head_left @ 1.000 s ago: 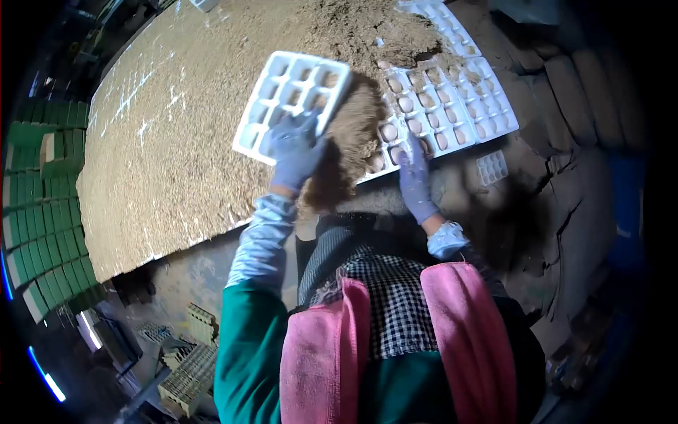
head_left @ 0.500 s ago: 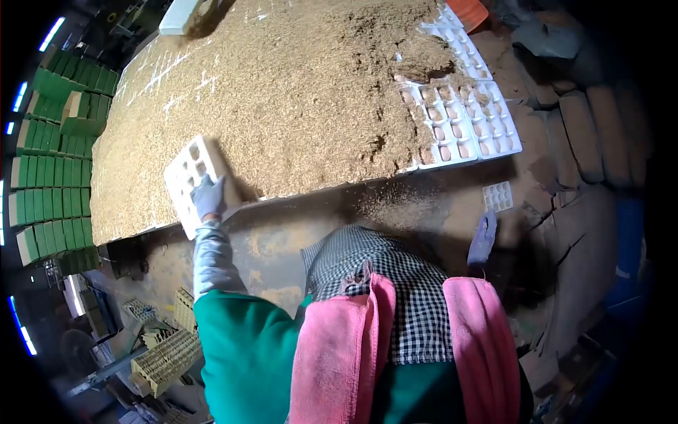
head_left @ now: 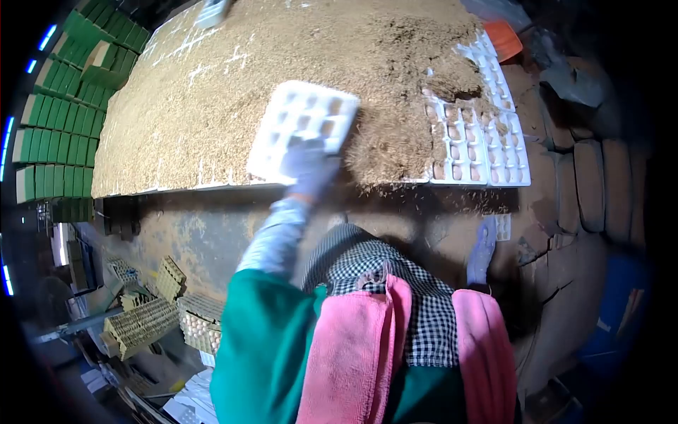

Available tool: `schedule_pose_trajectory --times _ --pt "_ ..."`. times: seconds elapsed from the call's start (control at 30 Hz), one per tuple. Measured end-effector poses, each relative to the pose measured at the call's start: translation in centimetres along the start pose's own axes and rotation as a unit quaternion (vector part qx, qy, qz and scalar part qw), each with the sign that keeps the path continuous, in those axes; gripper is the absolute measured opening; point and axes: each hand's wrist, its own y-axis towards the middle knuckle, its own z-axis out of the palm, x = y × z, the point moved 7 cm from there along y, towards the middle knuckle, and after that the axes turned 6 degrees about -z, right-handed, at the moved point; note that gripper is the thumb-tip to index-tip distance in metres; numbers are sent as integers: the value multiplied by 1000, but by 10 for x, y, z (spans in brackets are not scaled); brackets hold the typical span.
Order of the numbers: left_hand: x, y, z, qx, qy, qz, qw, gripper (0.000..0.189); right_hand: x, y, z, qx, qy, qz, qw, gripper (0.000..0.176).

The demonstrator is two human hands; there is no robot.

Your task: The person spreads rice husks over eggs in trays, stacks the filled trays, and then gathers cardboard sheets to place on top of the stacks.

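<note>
My left hand (head_left: pixel 307 173), in a pale glove and blurred by motion, grips the near side of a white egg tray (head_left: pixel 281 131) with square cells. The tray is tilted on the layer of tan husks (head_left: pixel 233 92) covering the table, and loose husks are heaped along its right side. To the right, white trays (head_left: pixel 486 157) filled with brownish eggs (head_left: pixel 455 152) show through the husks. My right hand (head_left: pixel 482 251), gloved in light purple, hangs low beside my apron with fingers stretched out. Below it in depth, a small-looking white tray (head_left: pixel 503 226) lies near the floor, partly hidden by the fingers.
Green-sided boxes (head_left: pixel 60 152) are stacked at the left. An orange container (head_left: pixel 503 40) sits at the table's far right corner, a pale block (head_left: pixel 212 13) at the far edge. Stacked egg trays (head_left: pixel 141 328) stand lower left. Brown sacks (head_left: pixel 587 184) line the right.
My left hand has swept the white tray rightward across the husks, pushing loose husks along and over the table's near edge. The view has shifted; my right hand still hangs low.
</note>
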Motion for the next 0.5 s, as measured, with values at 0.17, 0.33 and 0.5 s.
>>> schedule_pose_trajectory --times 0.17,0.33,0.5 --pt "191 -34 -58 -174 201 -164 950 59 -18 -15 -29 -32 -73 10 997 43" --pt "175 6 -47 43 157 -258 952 79 14 -3 -10 -11 -119 37 992 46" --pt "-80 88 12 -62 148 83 984 54 64 72 53 49 -229 -117 965 49"
